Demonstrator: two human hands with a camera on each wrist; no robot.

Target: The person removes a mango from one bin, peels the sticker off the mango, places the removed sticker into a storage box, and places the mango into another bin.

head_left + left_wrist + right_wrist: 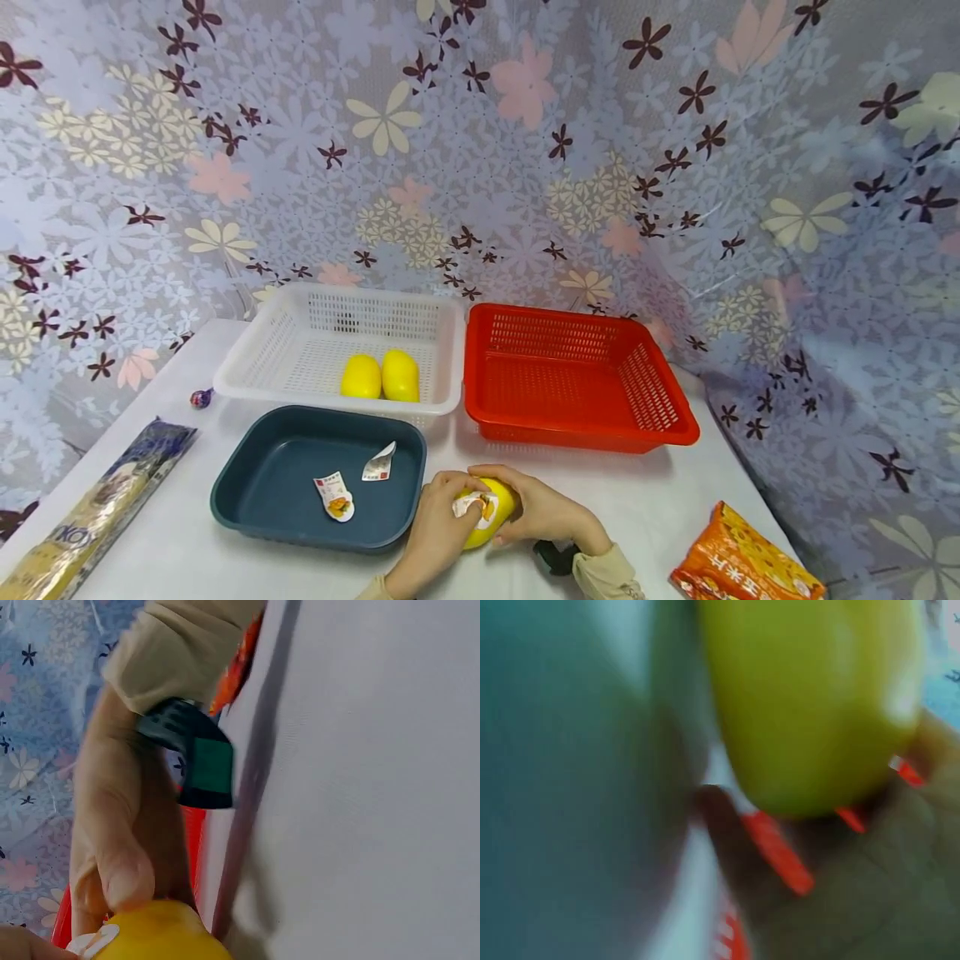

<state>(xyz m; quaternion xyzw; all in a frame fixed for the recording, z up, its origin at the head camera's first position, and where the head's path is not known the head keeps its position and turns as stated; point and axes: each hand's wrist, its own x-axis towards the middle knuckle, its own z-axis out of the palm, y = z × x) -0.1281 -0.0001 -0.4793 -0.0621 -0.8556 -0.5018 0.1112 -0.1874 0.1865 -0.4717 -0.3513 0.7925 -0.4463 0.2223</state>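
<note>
A yellow mango-like fruit is between both hands above the table, in front of the red basket. The right hand grips it from the right, with thumb and fingers curled round it. On its side facing the left hand is a white label with an orange picture, partly lifted. The left hand pinches this label at the fruit's left side; its fingertips are partly hidden. In the left wrist view the fruit shows at the bottom, with the label beside it.
Two more yellow fruits lie in a white basket. Beside it stands a red basket. A dark blue tray holds two peeled labels. A long noodle-like packet, wrapped candy and orange snack bag lie around.
</note>
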